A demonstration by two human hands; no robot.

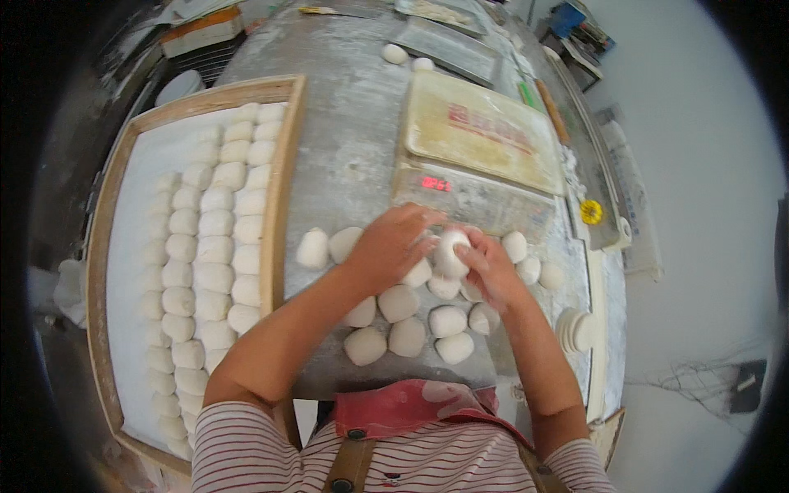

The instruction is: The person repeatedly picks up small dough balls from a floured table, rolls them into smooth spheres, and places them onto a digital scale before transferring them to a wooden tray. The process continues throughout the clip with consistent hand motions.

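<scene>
A smooth white dough ball [452, 254] is in my right hand [490, 262], with the thumb across its near side. To its left, my left hand [394, 243] hovers with thumb and fingers apart, its palm turned away from view. Several more dough balls [399, 303] lie on the floured worktop below and around both hands, some partly hidden by them. Just beyond my fingers stands a digital scale [481, 197] with a lit red display. A yellowish plastic lid or tray [484, 132] bearing red writing rests on top of it.
At left, a wooden-framed tray [273, 203] holds rows of dough pieces on a white lining. A metal tray [450, 49] lies at the far end, near two dough balls [394, 54]. A rolling pin [552, 111] and a yellow round object [590, 211] are along the right edge.
</scene>
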